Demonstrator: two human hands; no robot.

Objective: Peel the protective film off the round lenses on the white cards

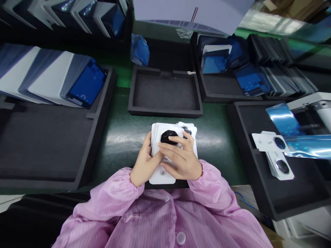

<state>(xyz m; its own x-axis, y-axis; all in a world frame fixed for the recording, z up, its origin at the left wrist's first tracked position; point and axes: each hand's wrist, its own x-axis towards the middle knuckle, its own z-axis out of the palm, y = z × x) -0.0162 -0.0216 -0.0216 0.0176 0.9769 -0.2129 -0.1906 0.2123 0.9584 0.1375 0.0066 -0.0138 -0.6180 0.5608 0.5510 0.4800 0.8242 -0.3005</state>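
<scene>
A green bench (214, 137) carries black foam trays. The big tray at 9 o'clock (46, 137) holds leaning panels only along its far edge; the tray at 12 o'clock (165, 91) holds nothing. Two white backs (275, 151) already lie at 3 o'clock. At centre, the left hand (143, 163) grips a small stack of white backs (161, 172) by its edge, while the right hand's (182, 160) fingers press flat over the black camera ring (169, 136). Judging by this, most pieces remain.

Both hands (165, 156) together — grips closed, overlapping.
</scene>
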